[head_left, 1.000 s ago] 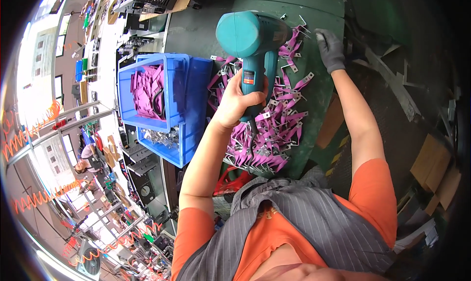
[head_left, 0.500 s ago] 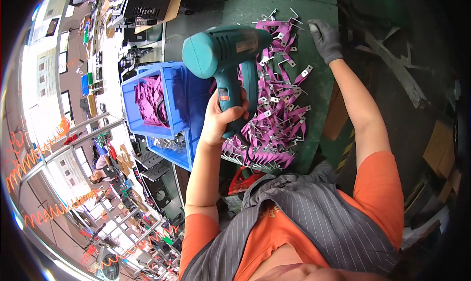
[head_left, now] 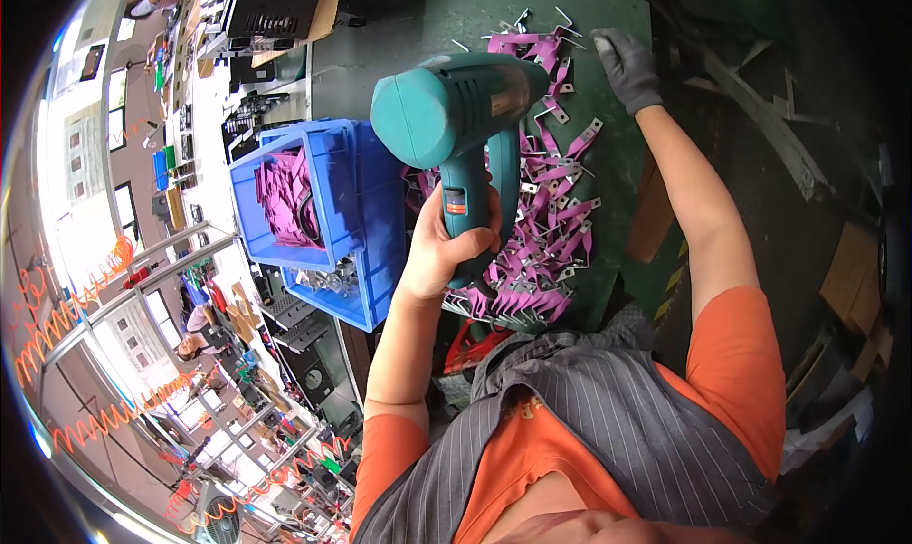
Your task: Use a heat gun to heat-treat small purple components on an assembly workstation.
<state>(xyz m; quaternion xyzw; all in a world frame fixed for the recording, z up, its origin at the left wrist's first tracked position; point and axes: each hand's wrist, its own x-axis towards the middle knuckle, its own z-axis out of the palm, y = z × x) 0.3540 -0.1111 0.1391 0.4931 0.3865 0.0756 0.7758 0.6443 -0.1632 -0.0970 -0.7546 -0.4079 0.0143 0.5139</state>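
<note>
My left hand (head_left: 434, 245) grips the teal heat gun (head_left: 418, 116), held over the green table (head_left: 389, 21) with its nozzle toward the right, above many pink strip pieces with metal tabs (head_left: 556, 235) spread there. My right hand (head_left: 622, 69), in a grey glove, is at the table's right side, just right of the upper strips, fingers curled; I cannot make out what, if anything, they hold.
Two stacked blue bins (head_left: 342, 192) sit left of the pile, with pink strips (head_left: 285, 192) and silvery small parts (head_left: 323, 280). Black metal parts (head_left: 275, 12) lie beyond. A co-worker (head_left: 199, 325) and orange coiled hoses (head_left: 85, 302) are further left; cardboard (head_left: 836, 297) is at right.
The heat gun in my left hand has moved lower in the picture and swung its nozzle further right. My right hand appears slightly higher and further left, curled throughout.
</note>
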